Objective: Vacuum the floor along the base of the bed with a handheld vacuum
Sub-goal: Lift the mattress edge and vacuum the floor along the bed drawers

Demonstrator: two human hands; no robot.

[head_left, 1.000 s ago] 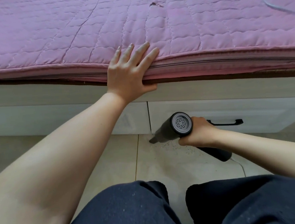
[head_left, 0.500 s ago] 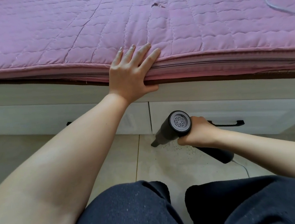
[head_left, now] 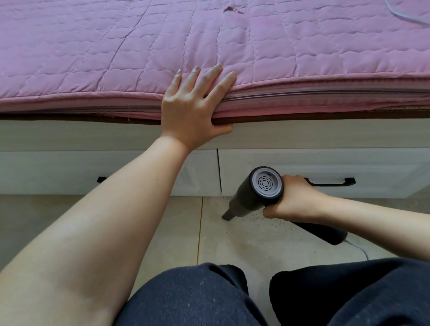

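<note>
My right hand (head_left: 292, 198) grips the handle of a dark handheld vacuum (head_left: 256, 191). Its grey round rear vent faces me, and its narrow nozzle tip touches the beige tile floor (head_left: 253, 239) just in front of the bed base, near the seam between two drawers. Dark specks of dirt lie on the tile beside and below the nozzle. My left hand (head_left: 191, 110) rests flat on the edge of the pink quilted mattress (head_left: 123, 54), fingers spread, thumb under the edge. The white bed base (head_left: 52, 139) runs across the view.
Two white drawers sit in the bed base; the right one has a black handle (head_left: 336, 183), partly hidden by my right hand. My knees in dark trousers (head_left: 194, 306) fill the bottom of the view. A thin white cord (head_left: 361, 250) trails on the floor by the vacuum's handle.
The vacuum and my right hand have shifted slightly left along the drawer front, nozzle still on the floor. My left hand stays on the mattress edge.
</note>
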